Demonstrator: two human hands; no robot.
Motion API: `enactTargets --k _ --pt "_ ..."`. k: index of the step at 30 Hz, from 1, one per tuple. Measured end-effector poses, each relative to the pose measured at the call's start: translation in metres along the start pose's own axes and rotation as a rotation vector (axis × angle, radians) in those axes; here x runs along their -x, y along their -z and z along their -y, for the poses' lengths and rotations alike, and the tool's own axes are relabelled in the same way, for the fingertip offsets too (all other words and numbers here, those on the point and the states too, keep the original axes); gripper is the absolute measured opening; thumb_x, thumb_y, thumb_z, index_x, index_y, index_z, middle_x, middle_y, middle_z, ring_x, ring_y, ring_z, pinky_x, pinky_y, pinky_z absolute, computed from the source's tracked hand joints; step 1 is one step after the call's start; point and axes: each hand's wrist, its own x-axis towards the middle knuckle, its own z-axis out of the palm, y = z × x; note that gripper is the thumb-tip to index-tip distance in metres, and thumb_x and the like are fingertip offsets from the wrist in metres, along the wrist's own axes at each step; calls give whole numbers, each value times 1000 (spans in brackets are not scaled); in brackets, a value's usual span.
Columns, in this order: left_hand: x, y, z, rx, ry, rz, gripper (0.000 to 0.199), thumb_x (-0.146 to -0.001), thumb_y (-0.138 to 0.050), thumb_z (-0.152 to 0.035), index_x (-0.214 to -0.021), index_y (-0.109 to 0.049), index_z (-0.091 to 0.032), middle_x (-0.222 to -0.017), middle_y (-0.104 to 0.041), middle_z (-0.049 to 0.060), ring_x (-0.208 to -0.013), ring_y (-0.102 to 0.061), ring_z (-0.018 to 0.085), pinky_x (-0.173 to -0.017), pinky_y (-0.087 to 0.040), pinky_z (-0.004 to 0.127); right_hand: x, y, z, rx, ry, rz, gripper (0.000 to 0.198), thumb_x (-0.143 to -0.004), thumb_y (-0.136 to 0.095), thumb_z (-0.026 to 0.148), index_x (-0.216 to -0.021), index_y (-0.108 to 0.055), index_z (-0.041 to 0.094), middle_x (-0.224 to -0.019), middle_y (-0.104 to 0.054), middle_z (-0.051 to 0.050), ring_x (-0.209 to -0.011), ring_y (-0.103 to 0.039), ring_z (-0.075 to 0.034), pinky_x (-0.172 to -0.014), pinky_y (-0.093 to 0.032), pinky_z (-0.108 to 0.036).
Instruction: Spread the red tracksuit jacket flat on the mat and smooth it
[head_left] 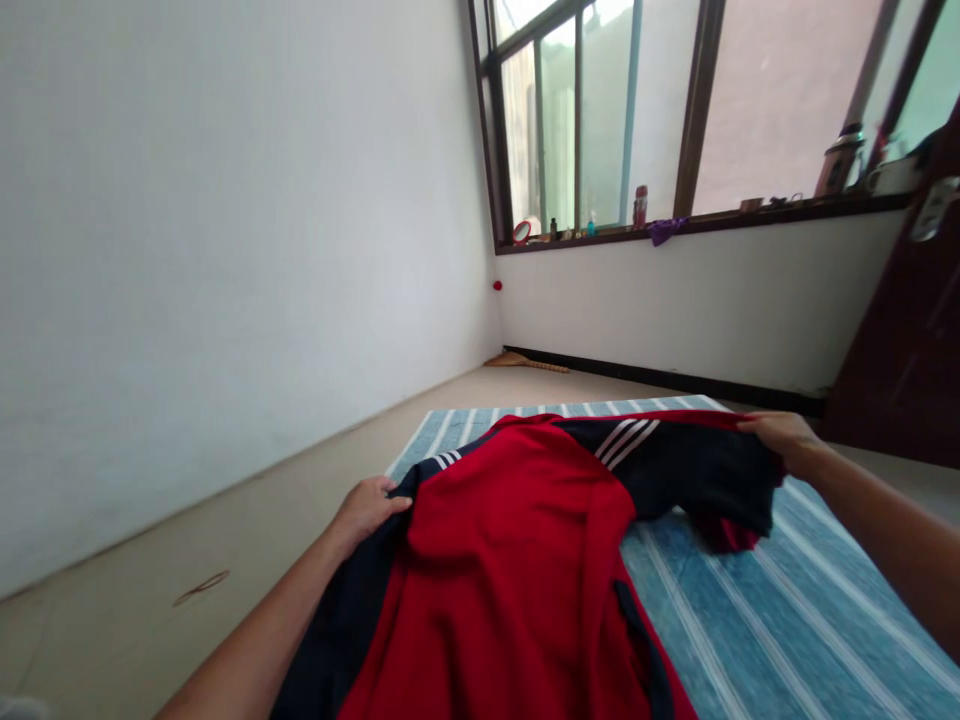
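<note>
Over the striped cloth (pixel 817 610) lies a red top (pixel 510 540), left hand (pixel 369 508) pinching one sleeve (pixel 352 590), right hand (pixel 784 435) gripping the other sleeve (pixel 697 460), fingers closed.

A red and dark-blue jacket (pixel 517 540) is spread on a blue, white-striped cloth (pixel 750 620), between the left hand (pixel 369 515) and the right hand (pixel 784 440). Bare stripes are seen ahead of the left hand and below the right. On the floor (pixel 112 630), a thin loop (pixel 201 588) is found left of the left hand; a broom (pixel 525 361), well ahead of both.
</note>
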Motion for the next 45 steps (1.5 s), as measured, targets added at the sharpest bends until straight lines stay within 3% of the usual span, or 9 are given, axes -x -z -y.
enactTargets --k 5,10,13,16,21,25,32,40,45 --pt "-1 -14 22 102 86 187 50 -64 -56 -67 -62 -63 -18 -57 -62 3 -60 -60 22 -52 -43 29 12 -18 -30 581 -84 226 29 -73 -51 10 -47 -62 17 -64 -65 -16 -67 -66 -29 -65 -44 -41" --pt "-46 -25 19 -136 73 83 54 -76 -41 -66 -62 -60 -17 -59 -61 7 -60 -60 22 -50 -39 28 12 -47 -16 852 30 193 18 -79 -51 12 -80 -69 15 -101 -65 -23 -102 -61 -39 -81 -41 -48" --pt "-79 -42 8 -254 51 119 44 -75 -48 -56 -55 -59 -18 -60 -63 10 -62 -61 24 -52 -38 29 14 -84 3 928 228 259 28 -86 -47 21 -107 -66 15 -117 -61 -18 -111 -57 -34 -91 -39 -45" --pt "-104 -65 -6 -332 6 181 37 -73 -55 -48 -52 -59 -18 -66 -67 11 -68 -63 24 -56 -39 28 14 -129 18 917 270 317 36 -90 -43 29 -119 -62 17 -125 -58 -15 -114 -57 -29 -90 -42 -37" --pt "-123 -97 -26 -423 -53 290 33 -72 -60 -50 -69 -69 -19 -78 -72 6 -75 -66 20 -59 -42 24 8 -197 30 873 234 384 38 -91 -44 36 -117 -64 17 -120 -63 -15 -112 -59 -28 -85 -44 -33" --pt "-128 -110 -29 -539 -45 308 36 -66 -67 -51 -80 -72 -17 -89 -73 10 -83 -67 24 -63 -45 26 4 -230 36 859 209 437 38 -89 -48 41 -112 -67 18 -113 -67 -14 -105 -62 -27 -79 -46 -30" --pt "-121 -114 -28 -674 -50 304 23 -68 -65 -35 -82 -73 -20 -91 -74 9 -85 -68 24 -63 -46 25 0 -245 43 942 211 489 24 -77 -61 31 -90 -74 16 -95 -72 -14 -87 -68 -25 -66 -46 -26" --pt "-132 -87 -60 -782 -185 84 34 -81 -48 -27 -102 -71 -13 -109 -69 19 -106 -62 33 -85 -47 37 -11 -238 79 1034 411 361 32 -85 -46 19 -104 -71 13 -105 -69 -20 -103 -64 -29 -79 -46 -31" --pt "-145 -83 -65 -764 -128 -54 37 -84 -45 -25 -108 -68 -9 -110 -67 23 -107 -61 37 -86 -47 43 -21 -246 99 1022 466 257 34 -91 -40 21 -114 -64 12 -113 -65 -20 -108 -61 -30 -83 -44 -34"
